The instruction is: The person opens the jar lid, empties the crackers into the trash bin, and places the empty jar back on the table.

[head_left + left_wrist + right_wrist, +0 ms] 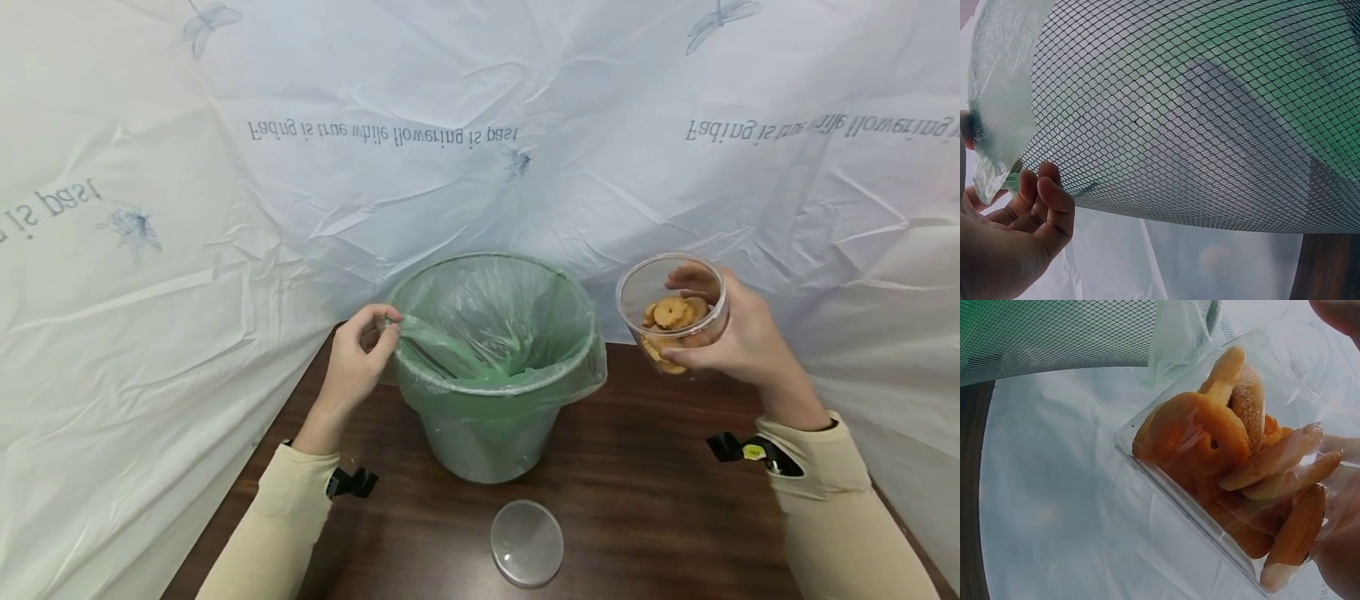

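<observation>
A mesh trash bin [483, 446] stands on the table, lined with a green plastic bag [498, 308] folded over its rim. My left hand [358, 350] pinches the bag at the left side of the rim; the left wrist view shows the thumb side partly hidden behind the film. To the right of the bin, my right hand [738, 337] grips a clear round jar [633, 287], raised and tilted toward the bin. Several golden cookies [1194, 437] lie heaped inside the jar, slid against its lower side.
A clear round lid [527, 543] lies flat on the dark wooden table [637, 500] in front of the bin. White printed plastic sheeting [420, 192] hangs behind the bin and along both sides.
</observation>
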Demonstrator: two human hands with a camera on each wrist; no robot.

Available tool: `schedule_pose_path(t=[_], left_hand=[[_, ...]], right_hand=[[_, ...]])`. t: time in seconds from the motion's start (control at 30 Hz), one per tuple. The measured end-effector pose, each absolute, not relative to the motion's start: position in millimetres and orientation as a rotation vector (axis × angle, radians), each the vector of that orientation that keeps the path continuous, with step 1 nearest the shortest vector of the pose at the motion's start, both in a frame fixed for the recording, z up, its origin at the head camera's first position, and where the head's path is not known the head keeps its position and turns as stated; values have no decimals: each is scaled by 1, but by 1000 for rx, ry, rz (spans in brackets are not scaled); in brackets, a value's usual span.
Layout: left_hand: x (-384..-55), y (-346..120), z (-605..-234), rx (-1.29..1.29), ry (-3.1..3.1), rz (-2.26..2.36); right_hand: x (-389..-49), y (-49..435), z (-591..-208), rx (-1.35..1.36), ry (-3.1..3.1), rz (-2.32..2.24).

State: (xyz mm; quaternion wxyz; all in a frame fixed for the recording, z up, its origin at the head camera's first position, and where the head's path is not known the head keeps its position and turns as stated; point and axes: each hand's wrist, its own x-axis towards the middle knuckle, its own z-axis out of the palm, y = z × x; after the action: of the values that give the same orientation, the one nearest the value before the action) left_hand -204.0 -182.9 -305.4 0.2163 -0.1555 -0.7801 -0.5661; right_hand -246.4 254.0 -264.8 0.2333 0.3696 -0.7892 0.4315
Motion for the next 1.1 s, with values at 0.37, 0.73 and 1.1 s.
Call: schedule_pose_path(t=[0.37, 0.73, 1.1], left_hand=[[-209, -185, -311, -441, -2156, -1575], [-223, -191, -324, -440, -2158, -1588], [-205, -183, -304, -441, -2171, -1570]], right_hand=[[-243, 245, -258, 995, -2196, 1049], [-241, 240, -251, 955, -2203, 1004], [-263, 247, -262, 919, -2286, 931]])
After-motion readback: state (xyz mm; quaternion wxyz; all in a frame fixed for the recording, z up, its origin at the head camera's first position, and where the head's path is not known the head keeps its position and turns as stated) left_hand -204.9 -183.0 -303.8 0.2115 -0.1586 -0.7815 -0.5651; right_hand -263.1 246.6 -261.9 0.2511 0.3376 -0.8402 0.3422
